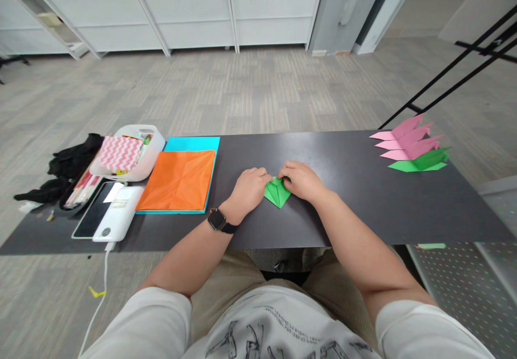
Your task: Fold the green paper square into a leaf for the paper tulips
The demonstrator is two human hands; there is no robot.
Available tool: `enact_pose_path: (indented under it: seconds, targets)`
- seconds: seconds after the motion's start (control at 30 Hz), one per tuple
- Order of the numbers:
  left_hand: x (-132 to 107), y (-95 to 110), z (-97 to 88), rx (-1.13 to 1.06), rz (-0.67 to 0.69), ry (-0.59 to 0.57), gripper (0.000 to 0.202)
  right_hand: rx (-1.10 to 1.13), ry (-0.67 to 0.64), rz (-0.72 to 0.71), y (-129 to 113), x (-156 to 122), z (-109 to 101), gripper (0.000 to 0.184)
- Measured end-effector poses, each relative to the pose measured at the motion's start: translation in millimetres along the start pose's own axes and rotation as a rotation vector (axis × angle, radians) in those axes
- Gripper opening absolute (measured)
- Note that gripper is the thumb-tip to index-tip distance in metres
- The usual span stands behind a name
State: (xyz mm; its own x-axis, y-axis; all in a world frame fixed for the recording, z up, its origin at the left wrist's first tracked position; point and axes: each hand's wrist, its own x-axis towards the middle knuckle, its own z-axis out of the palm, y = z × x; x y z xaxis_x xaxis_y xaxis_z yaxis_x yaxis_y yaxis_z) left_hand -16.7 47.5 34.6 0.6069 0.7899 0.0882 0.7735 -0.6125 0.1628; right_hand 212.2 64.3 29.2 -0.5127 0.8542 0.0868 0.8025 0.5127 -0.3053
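Note:
A small piece of folded green paper (278,193) lies on the dark table in front of me, one point toward my body and creases meeting along its middle. My left hand (252,185) closes on its upper left edge, fingers bent. On the opposite edge, my right hand (301,179) pinches the paper with curled fingers. Both hands rest low at the tabletop, and their fingertips cover the paper's upper corners. At the table's right end stand several folded pink paper figures (410,139) with a similar folded green paper figure (422,161) in front of them.
Left of my hands lies orange paper (177,181) on blue sheets (194,143). Farther left are a white basket (155,157), a white power bank (117,213) with a cable, a phone (92,213) and black cloth (75,157). The dark table (355,208) is narrow.

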Motion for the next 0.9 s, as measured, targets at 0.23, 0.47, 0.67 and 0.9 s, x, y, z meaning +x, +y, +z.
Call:
enact_pose_path:
  seconds: [0.23, 0.47, 0.67, 0.9]
  targets:
    - [-7, 11, -3.5, 0.051, -0.068, 0.022, 0.036, -0.031, 0.025, 0.054, -4, -3, -2, 0.033]
    - [-7, 9, -3.6, 0.067, -0.067, 0.004, 0.045, -0.082, 0.043, 0.113, -11, -1, 1, 0.04]
    - [-12, 14, -3.0, 0.068, -0.083, 0.002, 0.049, -0.151, -0.008, 0.136, -25, -5, -3, 0.044]
    - [-14, 17, 1.0, 0.051, -0.09, 0.006, 0.052, -0.171, 0.039, 0.183, -42, -10, 2, 0.045]
